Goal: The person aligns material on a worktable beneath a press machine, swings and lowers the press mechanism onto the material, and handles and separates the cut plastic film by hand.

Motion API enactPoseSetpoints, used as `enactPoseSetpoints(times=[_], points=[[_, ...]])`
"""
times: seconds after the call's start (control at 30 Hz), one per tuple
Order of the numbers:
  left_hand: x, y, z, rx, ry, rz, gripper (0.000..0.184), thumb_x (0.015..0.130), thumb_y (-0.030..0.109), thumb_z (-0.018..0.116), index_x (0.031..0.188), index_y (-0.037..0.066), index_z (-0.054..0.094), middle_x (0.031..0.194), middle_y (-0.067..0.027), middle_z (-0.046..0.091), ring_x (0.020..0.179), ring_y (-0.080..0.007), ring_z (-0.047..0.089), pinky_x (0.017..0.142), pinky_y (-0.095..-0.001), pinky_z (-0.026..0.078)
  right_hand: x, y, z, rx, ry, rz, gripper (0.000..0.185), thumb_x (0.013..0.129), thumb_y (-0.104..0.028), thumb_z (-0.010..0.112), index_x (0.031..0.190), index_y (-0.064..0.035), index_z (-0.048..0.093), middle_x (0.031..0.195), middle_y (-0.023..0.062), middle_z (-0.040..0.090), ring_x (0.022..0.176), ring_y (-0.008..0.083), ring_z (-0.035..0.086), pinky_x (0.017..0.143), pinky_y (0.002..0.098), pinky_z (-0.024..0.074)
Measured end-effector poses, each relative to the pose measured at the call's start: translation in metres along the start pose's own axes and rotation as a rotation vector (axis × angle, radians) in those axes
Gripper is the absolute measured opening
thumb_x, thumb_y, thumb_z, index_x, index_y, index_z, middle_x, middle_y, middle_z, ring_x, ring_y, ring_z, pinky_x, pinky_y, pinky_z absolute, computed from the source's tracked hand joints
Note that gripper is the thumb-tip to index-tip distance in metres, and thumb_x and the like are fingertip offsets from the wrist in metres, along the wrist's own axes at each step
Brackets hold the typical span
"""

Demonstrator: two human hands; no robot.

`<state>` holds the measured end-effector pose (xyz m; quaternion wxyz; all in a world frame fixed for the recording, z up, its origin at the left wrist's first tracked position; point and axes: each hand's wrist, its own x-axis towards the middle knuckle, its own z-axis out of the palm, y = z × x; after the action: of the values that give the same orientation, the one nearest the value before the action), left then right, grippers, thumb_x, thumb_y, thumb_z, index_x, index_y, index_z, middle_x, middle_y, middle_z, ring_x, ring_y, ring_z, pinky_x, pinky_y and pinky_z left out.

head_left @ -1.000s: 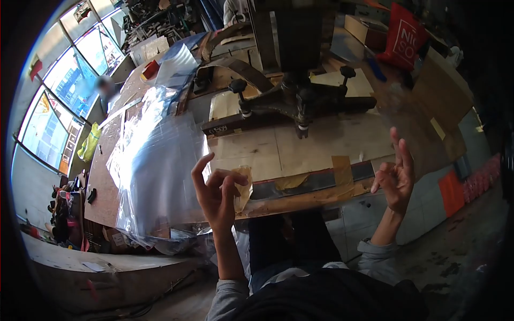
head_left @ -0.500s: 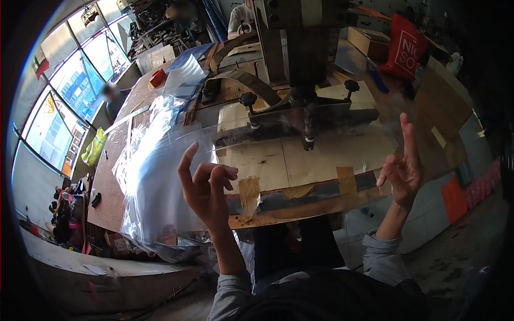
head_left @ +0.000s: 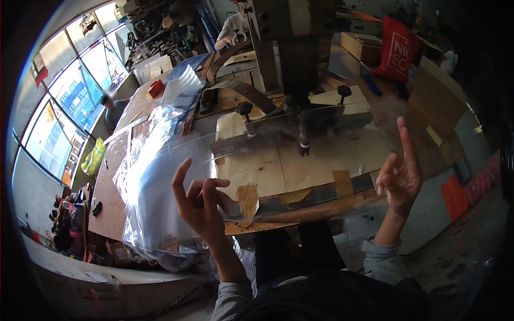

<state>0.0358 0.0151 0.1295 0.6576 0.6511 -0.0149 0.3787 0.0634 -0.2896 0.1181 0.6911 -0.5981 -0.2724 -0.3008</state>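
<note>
A clear plastic sheet [head_left: 308, 179], hard to see against the board, spans between my two hands. My left hand [head_left: 202, 203] pinches its left side between thumb and bent fingers, with the index finger raised. At the other side my right hand [head_left: 400, 184] is closed on the sheet's edge, its index finger pointing up. Behind and below the sheet lies a pale board [head_left: 257, 171] with brown tape strips [head_left: 248, 200] along its front. Over the board stands a press head [head_left: 292, 53] carrying a dark cross bar and black knobs [head_left: 244, 109].
Shiny clear sheets [head_left: 160, 192] are piled on the table's left. A red bag [head_left: 396, 51], a cardboard box [head_left: 365, 47] and a blue tool [head_left: 372, 84] are at the back right. One person [head_left: 233, 29] sits behind the press; another [head_left: 113, 111] is by the windows.
My left hand has moved slightly left and down; my right hand has barely moved. Both keep their grip. The view has shifted a little, and the person behind the press shows more.
</note>
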Motion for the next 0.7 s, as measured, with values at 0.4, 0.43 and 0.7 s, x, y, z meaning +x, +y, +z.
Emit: enactPoseSetpoints(times=[0.4,0.43,0.7], points=[[-0.032,-0.096,-0.028,0.585,-0.286,-0.412,0.059,0.088,0.011,0.062,0.141,0.006,0.034,0.088,-0.0160,0.067,0.074,-0.0239,0.066,0.060,-0.0325,0.053,-0.060,0.044,-0.009,-0.514,-0.142,0.458,0.047,0.083,-0.014,0.069,0.125,0.0033,0.055,0.138,0.0173,0.043,0.080,0.0143,0.061,0.061,0.0237,0.0539],[-0.048,-0.095,-0.030,0.803,-0.299,-0.099,0.060,0.087,0.011,0.063,0.140,0.006,0.034,0.103,-0.0187,0.062,0.091,-0.0291,0.061,0.074,-0.0376,0.051,-0.069,0.054,-0.013,-0.683,-0.167,0.495,0.044,0.085,-0.015,0.069,0.124,0.0025,0.056,0.136,0.0165,0.044,0.085,0.0175,0.062,0.066,0.0263,0.0550],[-0.098,-0.086,-0.041,1.021,-0.670,0.164,0.053,0.087,0.030,0.064,0.132,0.006,0.049,0.140,-0.0182,0.044,0.132,-0.0345,0.039,0.108,-0.0448,0.033,-0.179,0.020,-0.008,-1.092,-0.080,0.293,0.051,0.089,-0.019,0.064,0.134,-0.0024,0.046,0.127,0.0204,0.046,0.102,0.0241,0.056,0.084,0.0384,0.0478]])
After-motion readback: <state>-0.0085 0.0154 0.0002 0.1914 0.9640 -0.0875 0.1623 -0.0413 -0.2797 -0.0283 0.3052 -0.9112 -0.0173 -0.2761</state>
